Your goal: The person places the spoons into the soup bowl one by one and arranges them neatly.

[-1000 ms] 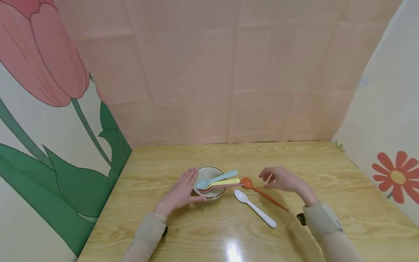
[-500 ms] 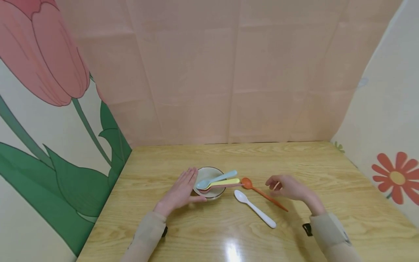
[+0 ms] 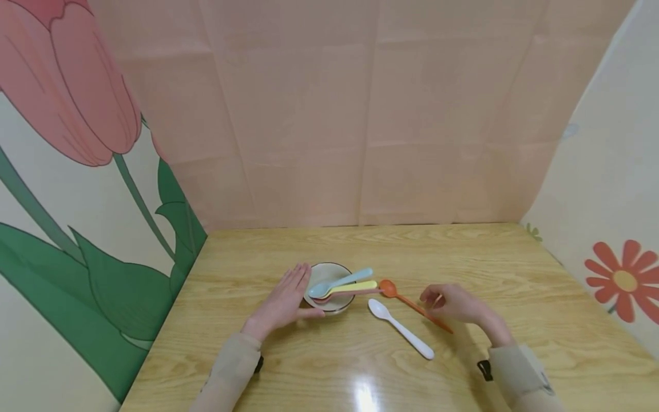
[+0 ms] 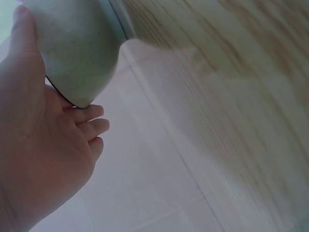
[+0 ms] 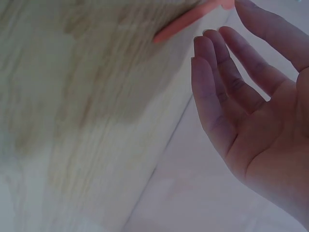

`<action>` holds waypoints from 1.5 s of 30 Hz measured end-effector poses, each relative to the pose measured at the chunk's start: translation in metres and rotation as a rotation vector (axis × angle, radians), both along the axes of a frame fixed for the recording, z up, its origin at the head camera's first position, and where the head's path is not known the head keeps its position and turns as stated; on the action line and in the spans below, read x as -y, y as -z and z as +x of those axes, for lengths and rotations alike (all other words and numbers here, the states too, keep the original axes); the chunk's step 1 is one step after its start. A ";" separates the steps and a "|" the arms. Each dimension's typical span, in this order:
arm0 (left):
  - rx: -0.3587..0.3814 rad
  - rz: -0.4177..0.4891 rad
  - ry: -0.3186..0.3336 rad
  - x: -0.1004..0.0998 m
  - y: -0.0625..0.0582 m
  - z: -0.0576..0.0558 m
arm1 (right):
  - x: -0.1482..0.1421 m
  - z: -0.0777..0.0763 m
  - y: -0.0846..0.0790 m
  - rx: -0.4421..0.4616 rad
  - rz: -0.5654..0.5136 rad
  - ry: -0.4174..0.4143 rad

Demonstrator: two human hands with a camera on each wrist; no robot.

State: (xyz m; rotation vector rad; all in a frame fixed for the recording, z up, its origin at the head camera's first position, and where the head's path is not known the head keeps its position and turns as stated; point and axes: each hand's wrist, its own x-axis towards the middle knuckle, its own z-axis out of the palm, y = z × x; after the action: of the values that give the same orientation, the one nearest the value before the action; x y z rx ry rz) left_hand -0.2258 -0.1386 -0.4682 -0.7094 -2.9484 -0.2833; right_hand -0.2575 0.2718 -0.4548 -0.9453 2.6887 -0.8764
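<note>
My left hand (image 3: 280, 306) rests against the left side of a pale bowl (image 3: 340, 306) with a dark rim. Its fingers are straight, and the thumb lies at the bowl's near side. A light blue spoon (image 3: 355, 276), a yellow spoon (image 3: 362, 285) and a pink spoon (image 3: 360, 292) lean in the bowl, handles to the right. My right hand (image 3: 455, 303) is over the handle of an orange spoon (image 3: 417, 307) on the table. In the right wrist view a gap shows between its bent fingers and thumb, close to the orange handle (image 5: 188, 21).
A white spoon (image 3: 404, 332) lies on the wooden table (image 3: 309, 366), nearer than the orange one. A pink cloth (image 3: 360, 114) hangs behind the table. Flower-patterned panels (image 3: 623, 189) stand at both sides.
My right hand has moved right and nearer, down to the orange spoon's handle. The left hand, bowl and spoons keep their places.
</note>
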 end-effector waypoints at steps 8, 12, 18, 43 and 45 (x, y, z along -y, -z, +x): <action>0.007 0.001 0.000 0.000 0.001 0.000 | -0.002 -0.001 0.013 0.024 -0.007 0.002; -0.002 0.003 0.005 0.000 0.001 0.000 | -0.002 -0.003 0.016 0.020 0.000 0.020; 0.003 0.006 0.001 0.000 0.002 0.000 | 0.002 -0.001 0.016 0.016 0.000 0.033; 0.003 0.012 -0.003 -0.001 0.000 0.000 | 0.007 -0.003 0.018 -0.004 0.034 0.062; 0.004 0.012 -0.003 -0.001 0.000 -0.001 | 0.007 -0.003 0.017 -0.008 0.032 0.057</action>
State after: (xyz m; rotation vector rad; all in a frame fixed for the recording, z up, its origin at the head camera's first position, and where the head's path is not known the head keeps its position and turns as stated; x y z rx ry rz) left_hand -0.2264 -0.1380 -0.4685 -0.7034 -2.9485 -0.3027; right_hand -0.2606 0.2648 -0.4716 -0.8719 2.7407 -0.8386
